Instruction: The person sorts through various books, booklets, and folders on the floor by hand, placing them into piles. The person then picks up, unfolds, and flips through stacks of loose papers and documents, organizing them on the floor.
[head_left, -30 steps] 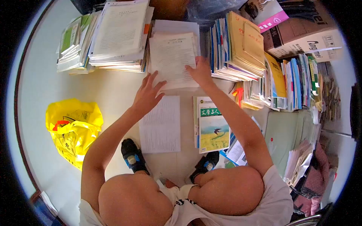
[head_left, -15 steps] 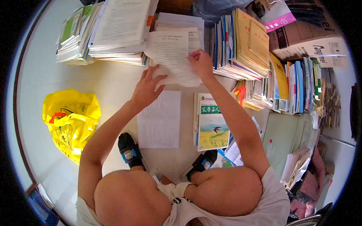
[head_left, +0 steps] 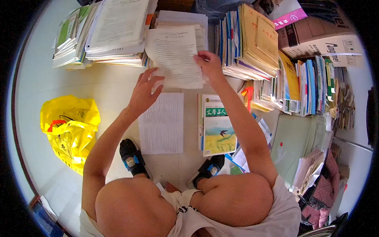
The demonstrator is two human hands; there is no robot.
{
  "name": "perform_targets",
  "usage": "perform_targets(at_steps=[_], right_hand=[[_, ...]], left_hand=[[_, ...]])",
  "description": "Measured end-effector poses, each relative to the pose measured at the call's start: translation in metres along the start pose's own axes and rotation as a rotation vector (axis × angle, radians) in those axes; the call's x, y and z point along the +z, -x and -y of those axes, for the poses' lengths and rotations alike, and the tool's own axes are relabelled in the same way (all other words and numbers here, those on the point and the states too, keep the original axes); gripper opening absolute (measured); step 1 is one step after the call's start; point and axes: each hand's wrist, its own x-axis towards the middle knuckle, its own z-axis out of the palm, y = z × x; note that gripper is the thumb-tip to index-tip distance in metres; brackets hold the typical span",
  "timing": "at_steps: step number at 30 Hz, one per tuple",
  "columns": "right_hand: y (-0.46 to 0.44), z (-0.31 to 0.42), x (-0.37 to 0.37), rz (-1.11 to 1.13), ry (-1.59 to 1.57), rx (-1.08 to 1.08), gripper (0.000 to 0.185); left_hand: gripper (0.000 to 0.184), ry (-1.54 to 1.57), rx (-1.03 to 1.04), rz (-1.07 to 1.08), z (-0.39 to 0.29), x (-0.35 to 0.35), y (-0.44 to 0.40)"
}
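Note:
A printed sheet (head_left: 173,57) lies tilted over a pile of white papers (head_left: 187,17) at the top middle. At the sheet's right edge, my right hand (head_left: 209,67) has thumb and fingers pinched on it. My left hand (head_left: 145,91) is beside its lower left edge, fingers spread, holding nothing. Below, on the floor, lie another printed sheet (head_left: 162,126) and a magazine (head_left: 220,134) with a bird on its cover, on top of other booklets.
Tall paper stacks (head_left: 116,31) stand at the upper left, brown envelopes (head_left: 260,43) and upright books (head_left: 312,87) at the right. A yellow bag (head_left: 71,130) sits at the left, a cardboard box (head_left: 319,39) at the upper right. My feet are on the floor.
The top sheet has shifted left and turned off the pile, showing papers beneath. My right hand has closed on its right edge. My left hand has moved slightly left, with fingers still spread.

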Motion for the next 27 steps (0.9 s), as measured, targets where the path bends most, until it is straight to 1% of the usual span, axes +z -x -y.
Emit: perform_targets(at_steps=[1, 2, 3, 4, 5, 6, 7, 8, 9, 11, 12, 14, 15, 17, 18, 20, 24, 26, 27], right_hand=[[0.005, 0.004, -0.003, -0.066, 0.121, -0.072, 0.026], [0.011, 0.008, -0.007, -0.067, 0.12, -0.071, 0.026], [0.019, 0.017, -0.012, -0.025, 0.18, -0.128, 0.025], [0.029, 0.022, -0.014, 0.018, 0.239, -0.184, 0.023], [0.039, 0.025, -0.013, 0.017, 0.238, -0.185, 0.023], [0.051, 0.027, -0.012, 0.042, 0.171, -0.148, 0.022], [0.064, 0.026, -0.01, 0.067, 0.102, -0.106, 0.021], [0.074, 0.021, -0.011, 0.066, 0.114, -0.111, 0.021], [0.083, 0.018, -0.012, 0.065, 0.111, -0.109, 0.021], [0.099, 0.012, -0.013, 0.1, 0.005, -0.08, 0.018], [0.104, 0.009, -0.013, 0.098, 0.003, -0.078, 0.018], [0.117, 0.002, -0.013, 0.156, -0.084, -0.05, 0.016], [0.121, -0.004, -0.012, 0.156, -0.088, -0.044, 0.016], [0.128, -0.016, -0.012, 0.137, -0.052, -0.007, 0.016], [0.134, -0.017, -0.012, 0.137, -0.053, 0.003, 0.016], [0.141, -0.017, -0.013, 0.168, -0.133, 0.043, 0.015], [0.154, -0.009, -0.017, 0.233, -0.134, 0.081, 0.017], [0.157, -0.01, -0.015, 0.3, -0.561, 0.352, 0.024], [0.159, -0.008, -0.012, 0.292, -0.562, 0.361, 0.024]], left_hand=[[0.037, -0.019, 0.018, -0.066, 0.002, 0.0, 0.002], [0.038, -0.038, 0.037, -0.13, 0.003, 0.0, 0.003], [0.038, -0.039, 0.038, -0.13, 0.0, 0.001, 0.005], [0.044, 0.153, -0.127, -0.191, -0.004, 0.002, 0.009], [0.05, 0.343, -0.292, -0.253, -0.006, 0.003, 0.011], [0.05, 0.342, -0.293, -0.252, -0.002, 0.006, 0.014], [0.053, 0.521, -0.401, -0.22, 0.004, 0.011, 0.019], [0.057, 0.7, -0.509, -0.188, 0.009, 0.015, 0.024], [0.057, 0.697, -0.51, -0.185, 0.004, 0.011, 0.026], [0.049, 0.833, -0.691, -0.131, -0.011, 0.004, 0.034], [0.049, 0.83, -0.691, -0.128, -0.009, 0.005, 0.038], [0.042, 0.909, -0.734, -0.077, -0.005, 0.01, 0.05], [0.042, 0.906, -0.739, -0.073, -0.013, 0.009, 0.054], [0.035, 1.03, -0.743, -0.074, -0.031, 0.006, 0.059], [0.035, 1.03, -0.751, -0.069, -0.028, 0.01, 0.064], [0.031, 0.933, -0.697, -0.028, -0.02, 0.02, 0.074], [0.031, 0.939, -0.669, -0.005, -0.025, 0.02, 0.077], [0.031, 1.013, -0.646, 0.017, -0.033, 0.018, 0.073], [0.031, 1.016, -0.653, 0.027, -0.031, 0.021, 0.073]])
